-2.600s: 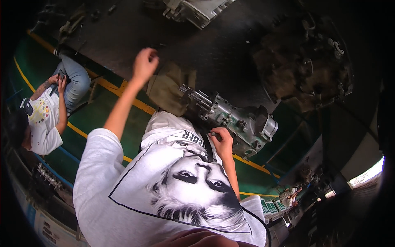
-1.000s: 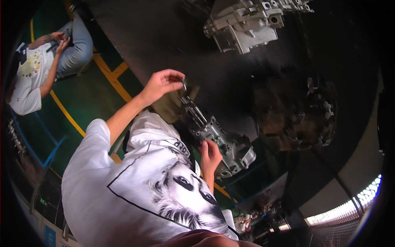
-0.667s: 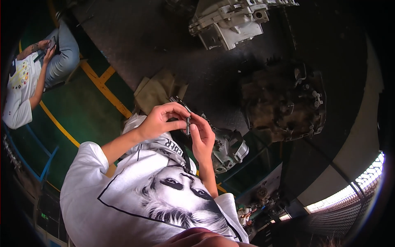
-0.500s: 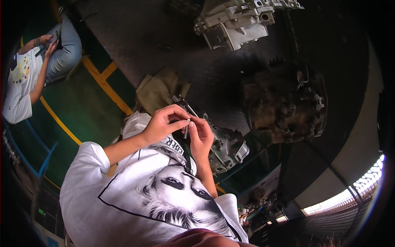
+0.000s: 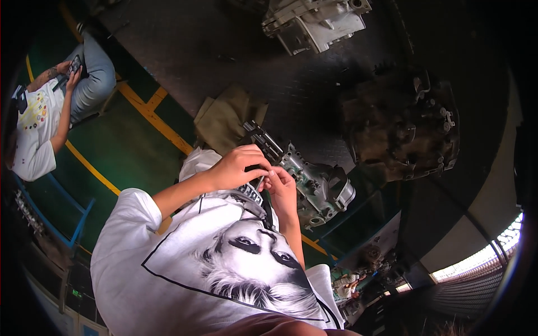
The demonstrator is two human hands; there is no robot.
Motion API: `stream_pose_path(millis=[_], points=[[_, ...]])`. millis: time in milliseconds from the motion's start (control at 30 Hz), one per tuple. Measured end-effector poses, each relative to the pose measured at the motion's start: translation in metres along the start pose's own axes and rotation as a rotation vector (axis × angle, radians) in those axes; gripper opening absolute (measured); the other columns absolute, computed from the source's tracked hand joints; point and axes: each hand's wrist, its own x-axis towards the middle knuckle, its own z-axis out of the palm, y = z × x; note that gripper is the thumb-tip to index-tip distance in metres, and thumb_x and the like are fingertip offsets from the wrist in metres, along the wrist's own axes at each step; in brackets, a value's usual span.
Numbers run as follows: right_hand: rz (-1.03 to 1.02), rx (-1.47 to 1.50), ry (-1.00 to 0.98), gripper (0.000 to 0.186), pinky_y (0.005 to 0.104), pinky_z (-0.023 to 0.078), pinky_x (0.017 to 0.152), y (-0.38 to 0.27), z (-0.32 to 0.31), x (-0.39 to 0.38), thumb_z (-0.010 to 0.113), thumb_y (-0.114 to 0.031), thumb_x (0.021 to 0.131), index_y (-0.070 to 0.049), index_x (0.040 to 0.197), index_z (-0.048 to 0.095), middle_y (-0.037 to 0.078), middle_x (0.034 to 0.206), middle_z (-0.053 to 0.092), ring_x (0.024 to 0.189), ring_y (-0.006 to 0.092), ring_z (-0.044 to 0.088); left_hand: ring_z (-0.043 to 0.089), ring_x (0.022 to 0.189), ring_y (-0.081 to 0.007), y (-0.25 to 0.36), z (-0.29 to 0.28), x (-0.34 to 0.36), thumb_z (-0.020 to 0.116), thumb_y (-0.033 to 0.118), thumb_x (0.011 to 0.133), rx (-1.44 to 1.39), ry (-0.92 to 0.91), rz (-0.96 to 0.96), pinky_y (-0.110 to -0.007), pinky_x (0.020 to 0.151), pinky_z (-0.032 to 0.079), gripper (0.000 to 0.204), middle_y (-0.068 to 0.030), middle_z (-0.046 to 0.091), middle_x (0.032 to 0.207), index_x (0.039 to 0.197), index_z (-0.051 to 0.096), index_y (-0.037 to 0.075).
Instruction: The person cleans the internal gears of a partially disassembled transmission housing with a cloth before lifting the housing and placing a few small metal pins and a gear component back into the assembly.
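Note:
In front of my chest my left hand (image 5: 242, 168) and my right hand (image 5: 282, 189) meet at the fingertips. Thumbs and fingers of both are pinched around something small, mostly hidden by the fingers; a bit of a thin grey rod seems to show below them. Just beyond my hands lies a grey metal housing (image 5: 318, 187), nearest to the right hand. Several dark metal rods (image 5: 263, 139) lie side by side at its left end. Next to the rods is a tan, cloth-like piece (image 5: 227, 117).
A silver gearbox casing (image 5: 322, 28) stands on the dark table (image 5: 185, 50) at the far side. To the right sits a dark, grimy gearbox (image 5: 400, 126). At left, a seated person (image 5: 39, 123) holds a phone (image 5: 74, 64). Yellow lines (image 5: 151, 115) mark the green floor.
The view has shifted slightly, so the surroundings sit differently. My fingers have closed further around the small piece; its pale end and the rod below showed more plainly before.

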Motion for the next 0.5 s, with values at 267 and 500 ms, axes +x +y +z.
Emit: stream_pose_path(millis=[267, 500], points=[[0.015, -0.116, 0.095, 0.019, 0.0279, 0.054, 0.069, -0.003, -0.021, -0.011, 0.064, -0.006, 0.089, 0.004, 0.104, 0.063, 0.009, 0.086, 0.067, 0.073, 0.015, 0.065, 0.059, 0.089, -0.0277, -0.004, 0.001, 0.007, 0.071, 0.011, 0.077, 0.1, -0.186, -0.016, -0.036, 0.078, 0.047, 0.021, -0.0101, 0.062, 0.092, 0.095, 0.065, 0.002], [-0.13, -0.205, 0.388, 0.022, 0.028, 0.055, 0.075, 0.009, -0.049, -0.038, 0.069, -0.001, 0.083, 0.004, 0.104, 0.062, 0.008, 0.091, 0.065, 0.082, 0.0141, 0.064, 0.061, 0.086, -0.0246, -0.04, -0.022, 0.003, 0.064, 0.013, 0.086, 0.22, -0.097, -0.242, -0.032, 0.074, 0.048, 0.016, -0.0104, 0.063, 0.089, 0.096, 0.064, 0.001]])
